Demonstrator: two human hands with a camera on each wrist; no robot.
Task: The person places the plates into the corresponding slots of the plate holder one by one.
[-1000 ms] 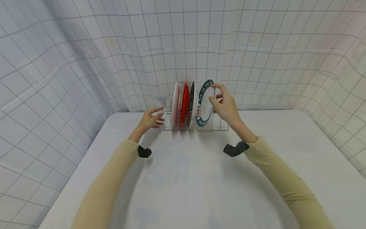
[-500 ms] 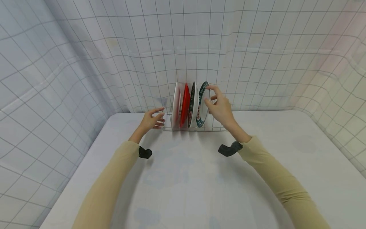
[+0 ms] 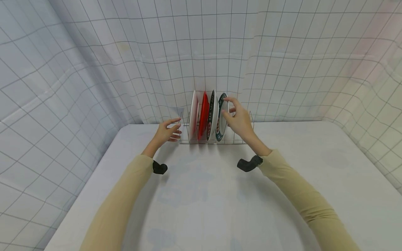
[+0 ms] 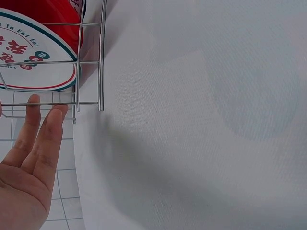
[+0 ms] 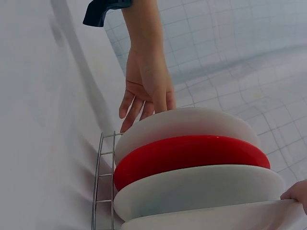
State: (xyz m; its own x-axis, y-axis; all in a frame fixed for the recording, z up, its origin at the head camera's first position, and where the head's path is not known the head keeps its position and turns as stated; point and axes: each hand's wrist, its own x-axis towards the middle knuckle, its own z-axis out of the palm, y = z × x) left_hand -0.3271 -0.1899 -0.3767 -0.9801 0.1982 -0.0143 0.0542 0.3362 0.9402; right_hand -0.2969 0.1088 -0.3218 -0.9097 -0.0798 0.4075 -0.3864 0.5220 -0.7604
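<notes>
My right hand pinches the upper right rim of a white plate with a lettered green border, standing on edge in a wire dish rack. In the right wrist view, only part of that hand's thumb shows at the plate's edge. Left of it stand a dark-bordered plate, a red plate and a white plate. My left hand is at the rack's left end, its nearly straight fingers touching the end wires; the left wrist view shows fingertips behind a wire.
The rack stands near the back of a white-covered table. White cloth with a grid pattern hangs behind and on both sides. More rack slots lie right of the plates. A dark band sits on each wrist.
My right hand has moved left and slightly down with the green-bordered plate, which now stands closer to the dark-bordered plate and more edge-on. My left hand has stayed at the rack's end.
</notes>
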